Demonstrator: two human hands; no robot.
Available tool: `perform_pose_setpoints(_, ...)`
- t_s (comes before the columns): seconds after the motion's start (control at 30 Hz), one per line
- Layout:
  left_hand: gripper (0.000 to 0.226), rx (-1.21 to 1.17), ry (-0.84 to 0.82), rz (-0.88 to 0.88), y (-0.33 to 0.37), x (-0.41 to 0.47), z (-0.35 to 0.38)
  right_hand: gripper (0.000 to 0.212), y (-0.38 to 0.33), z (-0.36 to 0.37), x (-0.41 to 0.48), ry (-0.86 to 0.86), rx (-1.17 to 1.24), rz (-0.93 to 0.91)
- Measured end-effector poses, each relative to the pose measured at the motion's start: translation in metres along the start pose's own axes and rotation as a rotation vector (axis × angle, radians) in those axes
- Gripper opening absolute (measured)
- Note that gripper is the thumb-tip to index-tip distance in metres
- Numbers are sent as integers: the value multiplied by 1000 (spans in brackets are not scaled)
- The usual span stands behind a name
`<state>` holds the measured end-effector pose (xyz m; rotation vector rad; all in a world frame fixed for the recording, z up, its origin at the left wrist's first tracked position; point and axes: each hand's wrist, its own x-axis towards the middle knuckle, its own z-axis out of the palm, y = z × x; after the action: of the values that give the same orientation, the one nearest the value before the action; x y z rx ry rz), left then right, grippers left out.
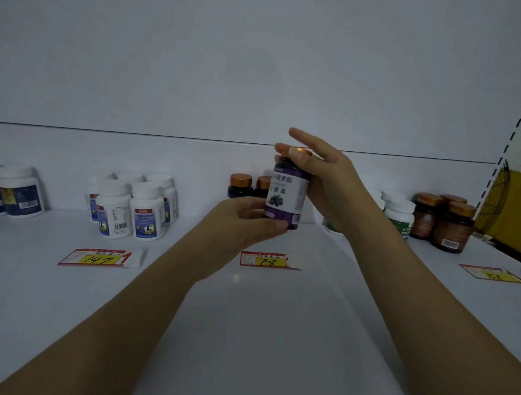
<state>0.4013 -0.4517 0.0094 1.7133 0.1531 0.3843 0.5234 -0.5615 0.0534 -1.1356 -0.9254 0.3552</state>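
A dark purple bottle [286, 196] with a copper cap and a blueberry label is held upright above the white shelf [245, 318], at centre. My left hand [245, 221] cups its base from the left, thumb under the bottom edge. My right hand [324, 173] grips the cap and upper part from the right, thumb on the cap, index finger stretched out above it. Two matching copper-capped bottles [241, 185] stand behind on the shelf, partly hidden by the held one.
White bottles with blue labels [130, 207] stand at left, more at the far left [12, 191]. White bottles with green labels [400, 215] and brown bottles [447, 222] stand at right. Price tags [269, 260] lie along the shelf. A slotted upright [513, 133] bounds the right.
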Motion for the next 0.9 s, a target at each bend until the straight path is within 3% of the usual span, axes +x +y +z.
perform_pose_setpoints(0.13,38,83,57,41,-2,-2,4,42,2,1,-1,-102,61,90)
perform_pose_setpoints(0.27,40,151,250,103,-3,2,3,42,5,4,2,5,-108,134)
perform_pose_setpoints(0.4,50,213,165,71,-4,3,5,30,4,0,2,53,-18,116)
perform_pose_setpoints(0.5,45,203,131,67,-4,5,4,20,3,-1,0,21,-4,113)
perform_pose_setpoints(0.67,46,251,143,101,-9,7,1,34,6,0,1,2,-117,119)
perform_pose_setpoints(0.8,52,298,242,164,-13,10,-3,31,-1,4,-2,-121,-216,52)
perform_pose_setpoints(0.9,50,349,393,301,-15,14,-8,44,-8,12,-10,-244,-328,-97)
